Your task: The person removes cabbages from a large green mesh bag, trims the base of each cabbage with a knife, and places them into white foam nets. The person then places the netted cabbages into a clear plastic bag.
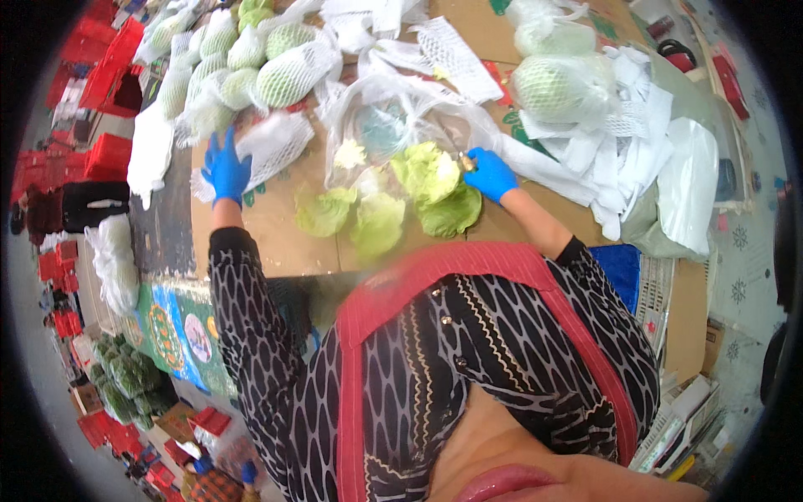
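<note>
My left hand [227, 168], in a blue glove, has its fingers apart and holds nothing. It reaches over the edge of a white foam net sleeve [276, 141], just below several net-wrapped lettuce heads [210, 113]; whether it touches them I cannot tell. My right hand [491, 176], gloved in blue too, closes on a small brownish object [467, 162], too small to name. Beside it lie overlapping green lettuce leaves [430, 179]. More loose leaves [376, 223] rest on the cardboard before me, below a crumpled clear plastic bag [382, 128].
Netted lettuce in plastic [546, 88] stands at the back right. Next to it are piled white foam net sleeves [602, 141] and a white plastic bag [687, 182]. Red crates [110, 157] stand left of the table. Another person [219, 483] is at the lower left.
</note>
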Demonstrator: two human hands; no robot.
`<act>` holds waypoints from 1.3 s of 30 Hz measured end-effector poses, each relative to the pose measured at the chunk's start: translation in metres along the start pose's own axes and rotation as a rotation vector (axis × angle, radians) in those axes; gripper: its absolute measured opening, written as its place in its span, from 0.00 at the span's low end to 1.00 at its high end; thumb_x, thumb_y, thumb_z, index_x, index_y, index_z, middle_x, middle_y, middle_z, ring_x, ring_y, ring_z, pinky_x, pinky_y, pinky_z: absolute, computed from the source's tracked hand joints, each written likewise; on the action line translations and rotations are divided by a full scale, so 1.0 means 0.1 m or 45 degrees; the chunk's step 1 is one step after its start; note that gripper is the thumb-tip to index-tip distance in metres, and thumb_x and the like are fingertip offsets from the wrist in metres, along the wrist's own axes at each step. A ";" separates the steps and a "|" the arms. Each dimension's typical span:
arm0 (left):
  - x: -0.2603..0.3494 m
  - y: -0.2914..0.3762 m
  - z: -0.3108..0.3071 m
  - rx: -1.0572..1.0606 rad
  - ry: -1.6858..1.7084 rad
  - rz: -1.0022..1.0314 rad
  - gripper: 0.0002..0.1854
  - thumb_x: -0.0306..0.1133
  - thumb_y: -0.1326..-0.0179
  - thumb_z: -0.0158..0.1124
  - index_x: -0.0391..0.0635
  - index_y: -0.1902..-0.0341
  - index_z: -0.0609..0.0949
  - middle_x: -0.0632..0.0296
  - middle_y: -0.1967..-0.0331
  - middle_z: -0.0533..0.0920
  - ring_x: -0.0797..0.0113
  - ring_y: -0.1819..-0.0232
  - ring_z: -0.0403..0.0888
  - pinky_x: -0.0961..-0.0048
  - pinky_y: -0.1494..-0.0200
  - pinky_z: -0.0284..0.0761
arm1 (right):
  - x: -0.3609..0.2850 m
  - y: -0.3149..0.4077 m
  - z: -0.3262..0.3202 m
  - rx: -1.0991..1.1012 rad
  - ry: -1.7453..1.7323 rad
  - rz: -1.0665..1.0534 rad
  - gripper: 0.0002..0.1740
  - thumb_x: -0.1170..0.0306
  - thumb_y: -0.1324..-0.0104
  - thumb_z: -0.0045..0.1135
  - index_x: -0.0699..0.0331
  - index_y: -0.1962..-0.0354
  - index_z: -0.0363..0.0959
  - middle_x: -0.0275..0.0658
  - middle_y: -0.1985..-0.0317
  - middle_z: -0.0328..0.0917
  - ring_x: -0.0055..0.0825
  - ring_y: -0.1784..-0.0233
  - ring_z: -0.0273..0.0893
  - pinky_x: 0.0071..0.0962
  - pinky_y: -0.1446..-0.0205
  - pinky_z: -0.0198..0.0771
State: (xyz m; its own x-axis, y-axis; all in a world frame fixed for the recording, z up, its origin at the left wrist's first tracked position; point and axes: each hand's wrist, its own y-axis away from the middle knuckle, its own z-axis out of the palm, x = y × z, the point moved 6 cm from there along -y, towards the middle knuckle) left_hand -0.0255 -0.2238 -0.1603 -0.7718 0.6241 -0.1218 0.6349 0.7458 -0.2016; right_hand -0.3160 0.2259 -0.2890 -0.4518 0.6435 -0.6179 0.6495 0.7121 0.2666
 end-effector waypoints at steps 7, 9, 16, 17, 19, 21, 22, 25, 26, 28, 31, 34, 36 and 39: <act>0.90 0.96 0.49 -0.222 1.226 0.164 0.36 0.38 0.42 0.70 0.42 0.32 0.68 0.43 0.34 0.70 0.44 0.35 0.68 0.54 0.34 0.63 | 0.18 0.67 -0.65 -0.083 -0.213 0.158 0.19 0.60 0.37 0.58 0.65 0.56 0.74 0.53 0.60 0.78 0.45 0.53 0.77 0.40 0.48 0.70; 0.96 1.28 0.64 -0.271 0.479 -0.106 0.45 0.49 0.48 0.74 0.38 0.31 0.66 0.41 0.35 0.70 0.45 0.34 0.68 0.55 0.33 0.63 | 0.06 0.61 -0.84 0.018 -0.477 -0.097 0.19 0.59 0.36 0.58 0.65 0.55 0.74 0.49 0.61 0.78 0.39 0.54 0.77 0.38 0.48 0.70; 1.66 0.97 0.77 -0.053 1.243 0.003 0.60 0.51 0.52 0.77 0.36 0.25 0.52 0.36 0.25 0.49 0.43 0.25 0.50 0.55 0.25 0.52 | -0.38 -0.86 -0.72 0.285 -0.247 -0.471 0.39 0.67 0.39 0.59 0.55 0.30 0.57 0.49 0.32 0.61 0.44 0.33 0.66 0.35 0.31 0.62; 1.76 0.87 0.82 -0.075 1.112 0.074 0.62 0.52 0.53 0.77 0.39 0.23 0.49 0.40 0.26 0.55 0.43 0.26 0.55 0.53 0.27 0.54 | -0.39 -0.98 -0.53 0.125 -0.237 -0.325 0.40 0.67 0.39 0.59 0.52 0.29 0.55 0.49 0.31 0.60 0.44 0.33 0.66 0.35 0.30 0.61; 1.73 0.80 1.04 -0.369 0.966 -0.099 0.52 0.52 0.54 0.76 0.38 0.29 0.63 0.43 0.37 0.73 0.45 0.35 0.70 0.54 0.34 0.65 | -0.51 -0.94 -0.20 -0.212 -0.505 -0.333 0.42 0.69 0.38 0.56 0.46 0.27 0.52 0.49 0.31 0.60 0.43 0.33 0.67 0.36 0.31 0.63; 1.60 0.90 1.16 -0.588 1.100 -0.250 0.35 0.50 0.53 0.76 0.39 0.47 0.79 0.48 0.56 0.84 0.49 0.51 0.81 0.56 0.48 0.74 | -0.44 -0.66 -0.01 -0.372 -0.525 -0.172 0.39 0.69 0.38 0.55 0.49 0.29 0.56 0.49 0.31 0.61 0.41 0.34 0.67 0.35 0.32 0.64; 1.54 1.00 1.15 -0.614 1.392 -0.287 0.21 0.46 0.49 0.74 0.38 0.65 0.83 0.49 0.68 0.84 0.51 0.64 0.82 0.58 0.58 0.75 | -0.39 -0.47 0.02 -0.405 -0.586 -0.120 0.38 0.69 0.38 0.55 0.50 0.30 0.58 0.49 0.32 0.62 0.41 0.34 0.67 0.35 0.32 0.64; 1.29 1.41 0.90 -0.445 1.491 -0.173 0.14 0.39 0.48 0.72 0.44 0.62 0.85 0.54 0.65 0.84 0.53 0.57 0.79 0.60 0.53 0.72 | -0.23 0.05 0.06 -0.335 -0.692 -0.126 0.34 0.68 0.38 0.55 0.55 0.32 0.62 0.49 0.32 0.62 0.41 0.33 0.66 0.36 0.31 0.62; 1.24 1.55 0.68 -0.271 1.048 0.178 0.14 0.36 0.50 0.71 0.56 0.57 0.87 0.63 0.58 0.83 0.56 0.46 0.74 0.56 0.37 0.62 | -0.15 0.21 0.08 -0.293 -0.686 -0.106 0.33 0.68 0.37 0.56 0.57 0.33 0.64 0.49 0.32 0.62 0.42 0.32 0.65 0.37 0.31 0.61; 1.18 1.86 0.51 -0.279 0.677 0.357 0.20 0.39 0.52 0.71 0.72 0.51 0.86 0.68 0.41 0.76 0.50 0.31 0.61 0.42 0.28 0.35 | -0.10 0.51 0.12 -0.242 -0.460 -0.278 0.33 0.67 0.36 0.56 0.60 0.33 0.63 0.49 0.32 0.62 0.42 0.31 0.63 0.37 0.29 0.59; 1.10 2.14 0.40 -0.296 0.673 0.278 0.23 0.47 0.52 0.73 0.72 0.48 0.84 0.63 0.32 0.69 0.44 0.26 0.51 0.37 0.28 0.28 | -0.10 0.81 0.25 -0.272 -0.404 -0.398 0.36 0.65 0.35 0.58 0.61 0.31 0.58 0.50 0.31 0.61 0.41 0.28 0.58 0.39 0.27 0.56; 1.23 2.29 0.45 -0.287 0.933 0.186 0.31 0.54 0.54 0.75 0.68 0.43 0.81 0.58 0.29 0.65 0.44 0.23 0.45 0.36 0.28 0.25 | -0.15 0.87 0.41 -0.452 -0.640 -0.156 0.39 0.61 0.33 0.58 0.64 0.29 0.53 0.48 0.31 0.61 0.40 0.29 0.62 0.38 0.28 0.57; 1.43 2.38 0.54 -0.242 1.139 0.160 0.43 0.58 0.57 0.76 0.58 0.35 0.74 0.57 0.28 0.63 0.45 0.22 0.41 0.36 0.28 0.22 | -0.30 0.83 0.54 -0.600 -0.579 -0.044 0.38 0.60 0.33 0.57 0.66 0.30 0.55 0.47 0.34 0.65 0.39 0.32 0.65 0.36 0.29 0.59; 1.80 2.47 0.79 -0.357 1.204 0.076 0.57 0.61 0.58 0.76 0.47 0.28 0.62 0.52 0.24 0.53 0.46 0.21 0.39 0.34 0.29 0.20 | -0.77 0.64 0.82 -0.685 -0.742 -0.061 0.35 0.58 0.31 0.56 0.63 0.32 0.57 0.45 0.39 0.70 0.37 0.36 0.69 0.36 0.31 0.63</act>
State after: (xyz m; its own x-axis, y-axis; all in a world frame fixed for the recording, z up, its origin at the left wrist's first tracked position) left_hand -0.0102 0.0541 -0.3089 -0.4699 0.5005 0.7271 0.7516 0.6588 0.0323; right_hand -0.1894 0.1990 -0.2845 0.0172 0.4639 -0.8857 0.1855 0.8690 0.4587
